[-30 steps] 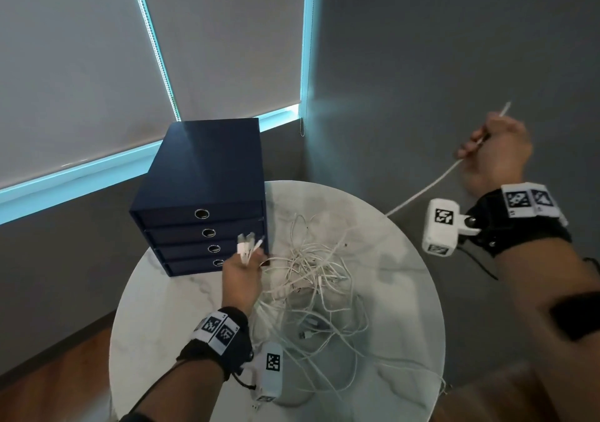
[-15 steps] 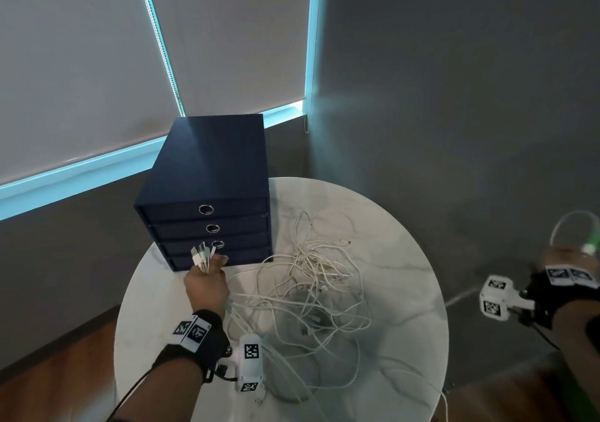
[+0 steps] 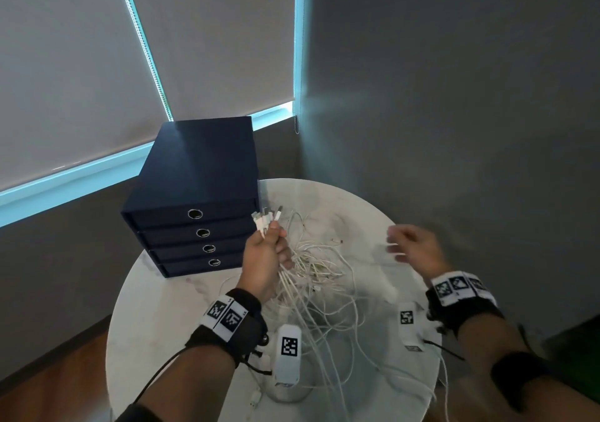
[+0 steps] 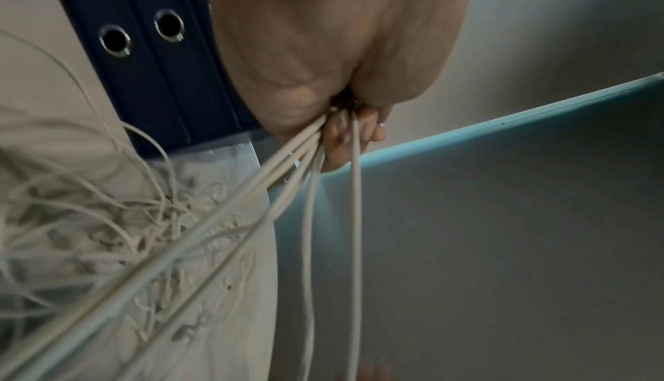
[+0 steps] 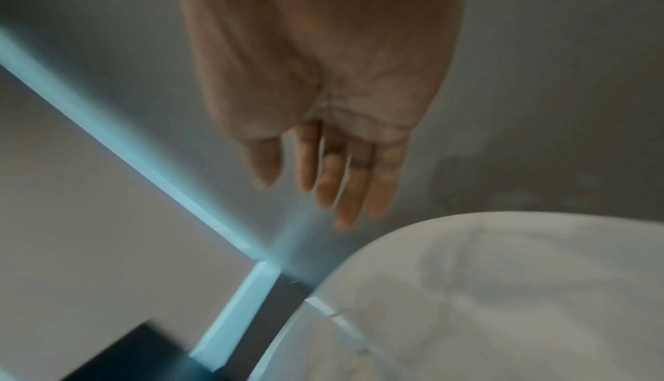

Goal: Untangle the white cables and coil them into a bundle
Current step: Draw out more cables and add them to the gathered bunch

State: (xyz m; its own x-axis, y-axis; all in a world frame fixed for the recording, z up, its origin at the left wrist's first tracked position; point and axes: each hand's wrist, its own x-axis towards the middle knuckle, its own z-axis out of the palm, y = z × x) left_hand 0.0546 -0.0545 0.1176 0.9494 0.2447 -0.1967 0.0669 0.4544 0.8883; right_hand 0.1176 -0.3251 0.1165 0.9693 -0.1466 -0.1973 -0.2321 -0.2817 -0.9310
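Note:
A tangle of thin white cables (image 3: 319, 279) lies on the round white marble table (image 3: 168, 324). My left hand (image 3: 264, 256) is raised above the table's left middle and grips several cables near their ends, whose plugs (image 3: 268, 218) stick up out of the fist. In the left wrist view the held cables (image 4: 309, 165) run down from the curled fingers (image 4: 345, 143) to the heap (image 4: 108, 217). My right hand (image 3: 412, 246), blurred, hovers over the table's right side with its fingers (image 5: 345, 177) straight and nothing in them.
A dark blue box with several drawers (image 3: 198, 207) stands at the table's back left, close behind my left hand. Grey walls and window blinds (image 3: 81, 64) surround the table. Some cable strands hang over the front right edge (image 3: 444, 386).
My right hand has let go of the cable it held out to the right and come back over the table, empty. The left hand, still gripping the plug ends, has shifted right and lifted.

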